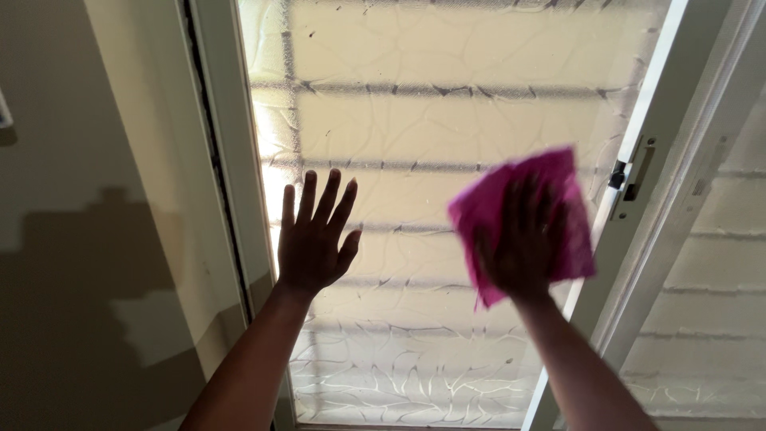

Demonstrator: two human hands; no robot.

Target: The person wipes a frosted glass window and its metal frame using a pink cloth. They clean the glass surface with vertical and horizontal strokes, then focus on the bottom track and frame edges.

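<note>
A frosted, patterned window pane in a white frame fills the middle of the view. My left hand lies flat against the glass near its left edge, fingers spread, holding nothing. My right hand presses a pink cloth against the pane near its right edge. The cloth spreads out beyond the hand on all sides, and the hand is blurred.
The white window frame borders the pane on the left, with a beige wall beyond. On the right frame sits a small latch. A second patterned pane lies further right. Dark horizontal bars show through the glass.
</note>
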